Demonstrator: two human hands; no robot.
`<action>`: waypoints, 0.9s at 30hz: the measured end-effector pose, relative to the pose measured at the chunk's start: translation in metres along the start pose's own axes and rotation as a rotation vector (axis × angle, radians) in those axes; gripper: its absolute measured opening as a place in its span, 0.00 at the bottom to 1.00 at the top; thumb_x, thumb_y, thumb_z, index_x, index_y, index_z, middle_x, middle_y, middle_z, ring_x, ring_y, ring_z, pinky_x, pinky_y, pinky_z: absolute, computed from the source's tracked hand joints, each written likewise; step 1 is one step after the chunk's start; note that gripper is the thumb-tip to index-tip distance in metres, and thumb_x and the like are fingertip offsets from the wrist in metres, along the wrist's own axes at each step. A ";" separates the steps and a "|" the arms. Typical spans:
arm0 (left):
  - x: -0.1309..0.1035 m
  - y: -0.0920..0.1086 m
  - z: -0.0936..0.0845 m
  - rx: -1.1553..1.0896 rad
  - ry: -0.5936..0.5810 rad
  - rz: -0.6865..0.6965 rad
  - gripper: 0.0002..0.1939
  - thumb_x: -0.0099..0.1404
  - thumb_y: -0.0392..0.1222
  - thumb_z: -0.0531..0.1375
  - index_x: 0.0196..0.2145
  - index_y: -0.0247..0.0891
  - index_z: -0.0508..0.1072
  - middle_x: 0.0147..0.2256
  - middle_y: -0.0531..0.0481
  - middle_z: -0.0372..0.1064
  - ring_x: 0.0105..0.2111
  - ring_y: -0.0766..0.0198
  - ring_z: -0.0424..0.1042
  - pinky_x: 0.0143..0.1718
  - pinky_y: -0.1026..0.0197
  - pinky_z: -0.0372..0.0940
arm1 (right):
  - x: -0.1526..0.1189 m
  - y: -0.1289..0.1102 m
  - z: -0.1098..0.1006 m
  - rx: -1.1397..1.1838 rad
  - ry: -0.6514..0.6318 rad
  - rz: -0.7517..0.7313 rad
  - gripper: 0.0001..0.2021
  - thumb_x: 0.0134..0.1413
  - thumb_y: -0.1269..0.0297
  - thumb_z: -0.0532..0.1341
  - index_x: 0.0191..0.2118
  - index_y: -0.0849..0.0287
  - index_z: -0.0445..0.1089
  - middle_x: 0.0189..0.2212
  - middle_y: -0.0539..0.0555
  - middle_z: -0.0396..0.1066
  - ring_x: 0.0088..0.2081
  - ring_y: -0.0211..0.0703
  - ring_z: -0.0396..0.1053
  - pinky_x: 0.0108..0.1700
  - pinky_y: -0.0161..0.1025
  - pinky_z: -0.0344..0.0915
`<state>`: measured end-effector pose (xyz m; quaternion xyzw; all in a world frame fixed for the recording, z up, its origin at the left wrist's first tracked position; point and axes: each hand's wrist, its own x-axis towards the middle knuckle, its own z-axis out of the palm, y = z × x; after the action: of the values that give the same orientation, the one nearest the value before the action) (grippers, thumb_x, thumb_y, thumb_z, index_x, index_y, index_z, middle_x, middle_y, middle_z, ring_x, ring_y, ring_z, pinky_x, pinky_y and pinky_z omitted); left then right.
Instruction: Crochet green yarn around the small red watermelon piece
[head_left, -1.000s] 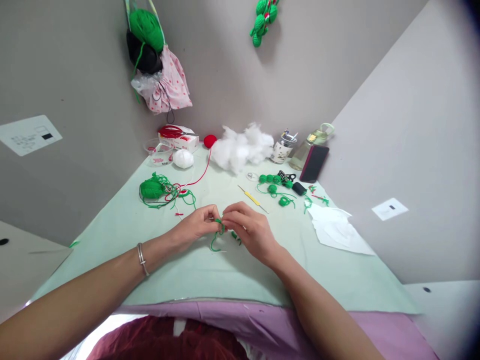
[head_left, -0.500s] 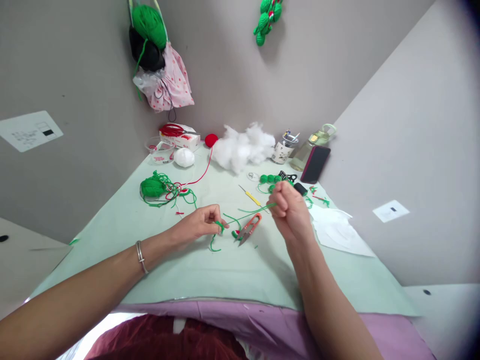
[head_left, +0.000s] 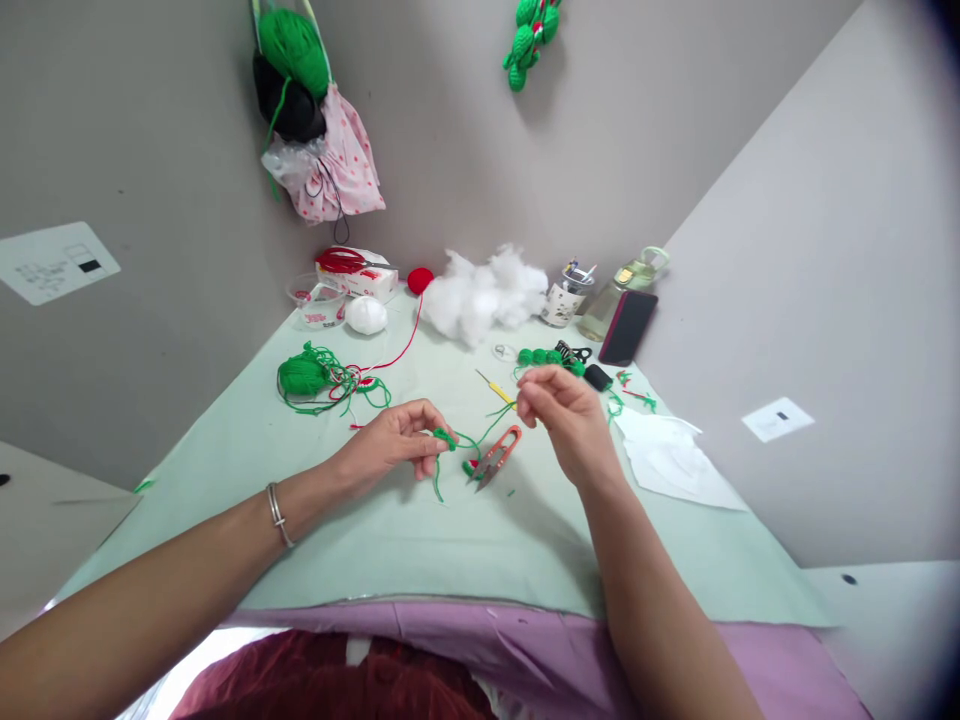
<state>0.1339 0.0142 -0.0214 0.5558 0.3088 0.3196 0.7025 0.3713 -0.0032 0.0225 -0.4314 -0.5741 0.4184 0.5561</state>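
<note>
My left hand [head_left: 409, 440] pinches a small green crochet piece [head_left: 445, 438] between thumb and fingertips, above the table mat. A short tail of yarn dangles below it. Slack green yarn [head_left: 480, 445] loops from the piece over to my right hand [head_left: 562, 415], whose thumb and fingers are pinched at the yarn's end. Whether a needle is also in that pinch is too small to see. Between the hands lie orange-handled thread snips [head_left: 501, 458], partly over a small red, white and green crochet piece [head_left: 471, 467]. A yellow-handled crochet hook [head_left: 498, 391] rests just beyond.
At left sits tangled green yarn [head_left: 304, 377]. White stuffing [head_left: 484, 295], a red yarn ball [head_left: 420, 281] and a white ball [head_left: 367, 315] stand along the back. On the right are green crocheted balls [head_left: 540, 356], a phone [head_left: 628, 328], a bottle [head_left: 600, 312] and white sheets [head_left: 675, 455].
The yarn, pulled taut before, now hangs slack. My right hand has turned and its fist has loosened to a fingertip pinch. The crochet piece has turned in my left fingers.
</note>
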 end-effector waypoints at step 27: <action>-0.001 0.003 -0.001 -0.062 -0.064 0.032 0.09 0.63 0.44 0.66 0.36 0.36 0.73 0.36 0.51 0.72 0.36 0.64 0.75 0.47 0.56 0.71 | -0.010 0.013 0.013 -0.771 -0.302 -0.475 0.09 0.67 0.66 0.58 0.38 0.55 0.77 0.30 0.52 0.66 0.34 0.40 0.67 0.34 0.37 0.64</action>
<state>0.1320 0.0146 -0.0186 0.5487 0.2672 0.3223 0.7237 0.3590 -0.0095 0.0069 -0.3972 -0.8447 0.0942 0.3461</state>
